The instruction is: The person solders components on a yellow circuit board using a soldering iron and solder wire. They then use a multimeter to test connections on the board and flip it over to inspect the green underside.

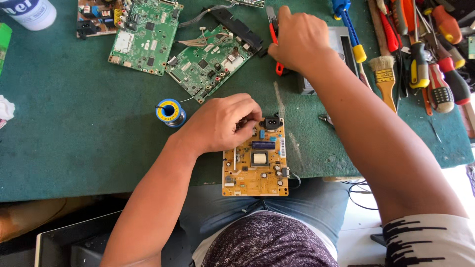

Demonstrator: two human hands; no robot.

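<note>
- The left hand (220, 123) rests on the upper left corner of a yellow-tan rectangular circuit board (257, 165), its fingers curled together and pressing on the parts near the black socket at the board's top edge; whether they pinch anything small there cannot be told.
- The yellow-tan circuit board lies flat at the near edge of the green felt-covered table (74, 128), partly overhanging it above the person's lap, with a dark cylindrical capacitor and a square transformer showing on its face.
- The right hand (299, 39) reaches to the far side of the table, fingers closed around a red-handled hand tool (275, 42) whose working end is hidden under the hand.
- A grey flat box (341, 42) lies just beneath and to the right of that hand.
- A spool of solder wire with blue and yellow flanges (170, 112) stands just left of the left hand, not touching it.
- Two green printed circuit boards (148, 37) lie at the far side, one overlapping a tilted second board with a black strip beside it.
- A wooden-handled paintbrush (385, 74) and a pile of screwdrivers with red, black and yellow handles (435, 64) lie at the right edge of the table.
- A white cylindrical container (29, 12) stands in the far left corner.
</note>
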